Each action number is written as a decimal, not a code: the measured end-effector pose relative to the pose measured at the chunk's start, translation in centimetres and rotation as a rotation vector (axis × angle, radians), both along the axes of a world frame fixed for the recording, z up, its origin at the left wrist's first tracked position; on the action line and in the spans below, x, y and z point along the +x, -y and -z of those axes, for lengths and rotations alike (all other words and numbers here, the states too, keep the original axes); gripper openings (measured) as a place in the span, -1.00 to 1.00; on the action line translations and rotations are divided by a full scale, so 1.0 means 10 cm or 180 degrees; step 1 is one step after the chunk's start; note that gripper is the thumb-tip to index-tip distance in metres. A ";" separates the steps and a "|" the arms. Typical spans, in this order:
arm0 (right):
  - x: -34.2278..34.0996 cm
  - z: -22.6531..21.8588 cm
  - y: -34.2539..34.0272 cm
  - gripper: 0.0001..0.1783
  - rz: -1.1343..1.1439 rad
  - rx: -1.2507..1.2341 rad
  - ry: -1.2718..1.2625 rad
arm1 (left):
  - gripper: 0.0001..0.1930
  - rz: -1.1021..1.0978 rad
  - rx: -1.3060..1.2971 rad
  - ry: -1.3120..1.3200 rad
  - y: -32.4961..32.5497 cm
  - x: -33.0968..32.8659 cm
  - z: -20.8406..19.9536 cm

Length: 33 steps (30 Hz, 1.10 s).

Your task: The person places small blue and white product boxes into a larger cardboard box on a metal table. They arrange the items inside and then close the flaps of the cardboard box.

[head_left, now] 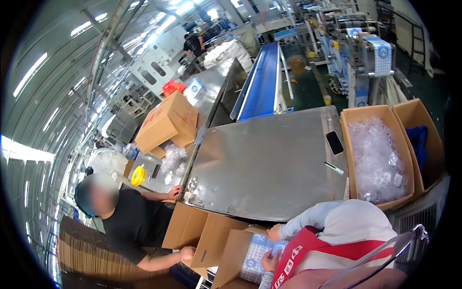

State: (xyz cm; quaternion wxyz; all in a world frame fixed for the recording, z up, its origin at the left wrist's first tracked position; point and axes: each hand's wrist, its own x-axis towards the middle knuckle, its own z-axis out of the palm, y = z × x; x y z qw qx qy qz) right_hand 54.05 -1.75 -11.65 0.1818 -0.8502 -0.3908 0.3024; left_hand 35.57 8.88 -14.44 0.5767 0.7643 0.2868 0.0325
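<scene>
An opened cardboard box (228,257) stands at the lower middle, with blue-and-white printed plastic packs (253,260) in it. My left hand (269,261) is bent round the lower side of a blue-and-white pack (279,247) at the box's right side. At that pack's upper end is my right hand (274,233), fingers closed and pointing down, partly hidden. Across the box, a co-worker in black (132,224) has one hand on a second open carton (192,229) and the other on the table's edge.
A steel table (262,164) bears a phone (334,143) and a thin white-and-green item (334,168). To its right is a carton of clear plastic pieces (378,159). A blue conveyor (262,84) lies beyond. Flattened cardboard (86,255) is stacked lower left; a large carton (168,120) stands upper left.
</scene>
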 end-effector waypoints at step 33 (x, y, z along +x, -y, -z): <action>0.05 0.02 -0.20 -0.56 -0.0700 -0.0434 0.0182 | -0.45 0.0799 0.2468 0.0279 0.52 0.23 -0.42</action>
